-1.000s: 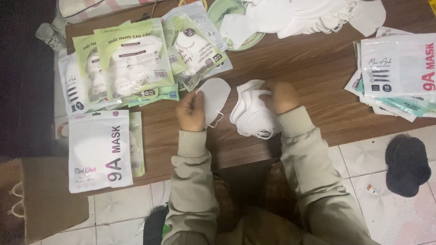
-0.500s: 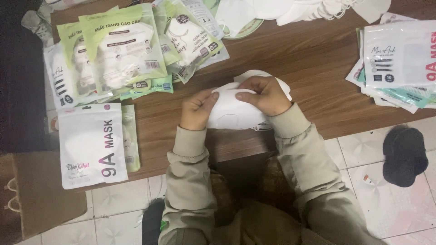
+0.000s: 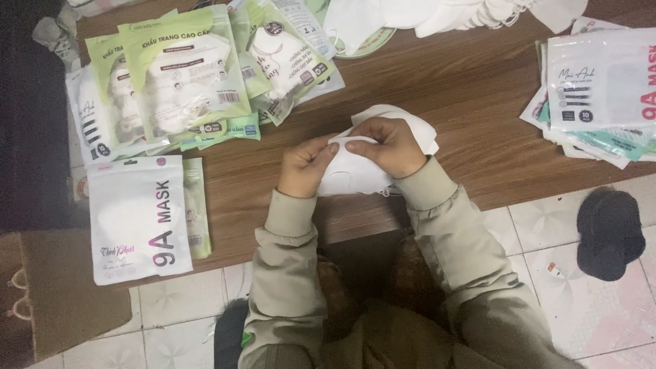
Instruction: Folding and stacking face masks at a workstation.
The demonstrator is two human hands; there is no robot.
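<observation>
Khaki jacket sleeves (image 3: pixel 290 273) with ribbed cuffs.

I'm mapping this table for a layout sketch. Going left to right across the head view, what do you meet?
White mask pouch → green mask packets → left hand → right hand → stack of pouches.

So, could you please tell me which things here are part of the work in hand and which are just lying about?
In hand:
- stack of white face masks, held by both the left hand and the right hand

Lying about:
- green mask packets
- white mask pouch
- packets at the right edge
- loose white masks
- dark cloth on the floor
- wooden table
</observation>
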